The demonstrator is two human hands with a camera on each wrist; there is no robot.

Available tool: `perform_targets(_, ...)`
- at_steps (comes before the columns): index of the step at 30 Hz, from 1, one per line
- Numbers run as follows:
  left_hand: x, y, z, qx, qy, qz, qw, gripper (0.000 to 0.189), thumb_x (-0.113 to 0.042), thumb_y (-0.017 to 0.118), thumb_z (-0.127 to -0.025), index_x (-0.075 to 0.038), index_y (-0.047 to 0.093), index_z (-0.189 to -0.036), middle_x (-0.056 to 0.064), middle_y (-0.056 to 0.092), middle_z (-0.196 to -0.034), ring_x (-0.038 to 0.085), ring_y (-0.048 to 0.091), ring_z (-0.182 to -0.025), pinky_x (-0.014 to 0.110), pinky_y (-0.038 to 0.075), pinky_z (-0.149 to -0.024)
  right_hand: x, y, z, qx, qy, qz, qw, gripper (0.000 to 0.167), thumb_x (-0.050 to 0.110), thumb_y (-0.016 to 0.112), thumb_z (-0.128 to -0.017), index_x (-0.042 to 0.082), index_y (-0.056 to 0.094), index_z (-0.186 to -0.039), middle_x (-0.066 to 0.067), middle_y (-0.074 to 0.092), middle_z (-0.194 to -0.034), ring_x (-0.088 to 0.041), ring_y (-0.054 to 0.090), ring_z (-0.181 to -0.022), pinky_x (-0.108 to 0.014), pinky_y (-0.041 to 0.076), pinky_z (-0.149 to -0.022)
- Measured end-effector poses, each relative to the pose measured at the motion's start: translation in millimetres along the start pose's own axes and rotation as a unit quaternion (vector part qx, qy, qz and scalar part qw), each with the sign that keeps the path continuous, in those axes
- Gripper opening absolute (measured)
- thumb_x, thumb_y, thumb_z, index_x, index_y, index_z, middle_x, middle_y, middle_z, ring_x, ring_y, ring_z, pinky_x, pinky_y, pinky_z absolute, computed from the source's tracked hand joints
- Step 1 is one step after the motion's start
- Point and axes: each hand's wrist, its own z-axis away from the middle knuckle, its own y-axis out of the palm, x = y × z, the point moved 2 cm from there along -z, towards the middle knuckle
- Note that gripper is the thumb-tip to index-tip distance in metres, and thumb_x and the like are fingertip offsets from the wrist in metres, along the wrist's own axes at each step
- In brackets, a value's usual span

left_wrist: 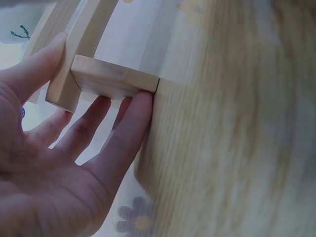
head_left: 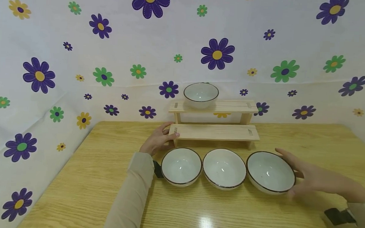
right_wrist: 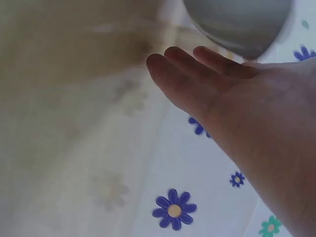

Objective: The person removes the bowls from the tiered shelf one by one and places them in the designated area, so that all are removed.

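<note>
A two-tier wooden stand (head_left: 215, 132) stands near the back of the table. At its left end my left hand (head_left: 158, 139) grips the lower shelf, thumb on top and fingers against the side leg (left_wrist: 113, 78). Three white bowls with dark rims line up in front: a left bowl (head_left: 181, 166), a middle bowl (head_left: 224, 168) and a right bowl (head_left: 271, 172). My right hand (head_left: 311, 175) is spread at the right bowl's right side, fingers fairly straight; contact is hard to tell. The right wrist view shows the hand (right_wrist: 232, 98) beneath the bowl's blurred side (right_wrist: 242, 24).
Another white bowl (head_left: 201, 94) sits on the left part of the upper shelf (head_left: 231, 106). Behind the wooden table (head_left: 108, 168) hangs a white cloth (head_left: 179, 30) printed with flowers.
</note>
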Motion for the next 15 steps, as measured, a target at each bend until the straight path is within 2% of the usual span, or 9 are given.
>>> perform_targets(2, 0.0, 0.8, -0.2, 0.004, 0.009, -0.008, 0.9999, 0.07, -0.012, 0.068, -0.101, -0.017, 0.032, -0.161, 0.022, 0.027, -0.166, 0.039, 0.046, -0.14, 0.055, 0.044, -0.111, 0.5, -9.1, -4.1, -0.003, -0.026, -0.013, 0.9996, 0.105, -0.001, 0.073, -0.092, 0.031, 0.007, -0.167, 0.019, 0.03, -0.16, 0.014, 0.034, -0.132, -0.023, 0.05, -0.09)
perform_targets(3, -0.1, 1.0, -0.2, 0.005, 0.012, -0.009, 0.9999, 0.07, -0.012, 0.067, -0.102, -0.017, 0.032, -0.161, 0.022, 0.03, -0.165, 0.038, 0.047, -0.139, 0.054, 0.044, -0.112, 2.2, -13.9, -7.8, -0.012, -0.038, -0.016, 0.9991, 0.101, -0.003, 0.069, -0.093, 0.029, 0.009, -0.167, 0.024, 0.031, -0.158, 0.013, 0.036, -0.132, -0.022, 0.05, -0.091)
perform_targets(4, -0.3, 1.2, 0.0, 0.005, 0.016, -0.012, 0.9998, 0.07, -0.012, 0.067, -0.102, -0.017, 0.032, -0.161, 0.022, 0.032, -0.164, 0.037, 0.048, -0.138, 0.054, 0.044, -0.112, 5.6, -18.8, -11.7, -0.024, -0.037, -0.009, 0.999, 0.096, -0.004, 0.066, -0.095, 0.027, 0.01, -0.167, 0.023, 0.033, -0.157, 0.014, 0.037, -0.131, -0.02, 0.049, -0.091)
perform_targets(6, -0.8, 1.0, 0.4, 0.006, 0.022, -0.019, 0.9996, 0.07, -0.012, 0.067, -0.102, -0.016, 0.031, -0.161, 0.021, 0.036, -0.163, 0.035, 0.05, -0.135, 0.053, 0.043, -0.113, 14.9, -28.4, -21.3, -0.053, -0.025, 0.01, 0.9982, 0.088, -0.005, 0.061, -0.097, 0.015, 0.012, -0.167, 0.006, 0.038, -0.16, 0.015, 0.039, -0.129, -0.015, 0.047, -0.092)
perform_targets(9, -1.3, 0.9, 1.2, 0.007, 0.027, -0.022, 0.9994, 0.07, -0.013, 0.067, -0.102, -0.015, 0.031, -0.162, 0.021, 0.037, -0.162, 0.035, 0.051, -0.135, 0.054, 0.043, -0.113, 32.4, -41.0, -36.1, -0.096, 0.033, 0.052, 0.9935, 0.077, 0.002, 0.061, -0.102, 0.0, 0.013, -0.163, -0.023, 0.038, -0.158, -0.012, 0.048, -0.137, -0.018, 0.05, -0.093)
perform_targets(11, -1.2, 0.9, 1.3, 0.007, 0.027, -0.026, 0.9993, 0.07, -0.013, 0.067, -0.102, -0.015, 0.03, -0.162, 0.021, 0.036, -0.163, 0.036, 0.05, -0.136, 0.054, 0.043, -0.113, 43.8, -47.3, -45.3, -0.108, 0.079, 0.063, 0.9891, 0.075, 0.01, 0.06, -0.104, -0.005, 0.013, -0.161, -0.036, 0.033, -0.156, -0.035, 0.044, -0.141, -0.035, 0.052, -0.102)
perform_targets(13, -0.8, 0.6, 0.9, 0.006, 0.024, -0.028, 0.9993, 0.071, -0.014, 0.068, -0.102, -0.014, 0.03, -0.162, 0.021, 0.034, -0.163, 0.037, 0.049, -0.137, 0.055, 0.043, -0.113, 53.0, -51.8, -53.1, -0.112, 0.113, 0.065, 0.9851, 0.076, 0.017, 0.059, -0.106, -0.005, 0.012, -0.161, -0.037, 0.03, -0.157, -0.057, 0.034, -0.139, -0.059, 0.047, -0.105)
perform_targets(14, -0.5, 0.4, 0.5, 0.005, 0.023, -0.029, 0.9993, 0.071, -0.014, 0.068, -0.102, -0.014, 0.03, -0.162, 0.021, 0.034, -0.164, 0.037, 0.049, -0.137, 0.055, 0.043, -0.113, 56.8, -53.6, -56.4, -0.114, 0.125, 0.063, 0.9836, 0.077, 0.021, 0.059, -0.107, -0.005, 0.012, -0.161, -0.037, 0.029, -0.158, -0.058, 0.032, -0.14, -0.071, 0.041, -0.104)
perform_targets(15, -0.4, 0.1, 0.2, 0.005, 0.021, -0.03, 0.9993, 0.071, -0.014, 0.068, -0.102, -0.015, 0.03, -0.162, 0.021, 0.034, -0.164, 0.037, 0.049, -0.138, 0.055, 0.043, -0.113, 59.6, -55.1, -59.3, -0.114, 0.132, 0.06, 0.9829, 0.077, 0.022, 0.059, -0.107, -0.004, 0.011, -0.162, -0.037, 0.028, -0.158, -0.059, 0.031, -0.14, -0.073, 0.039, -0.104)
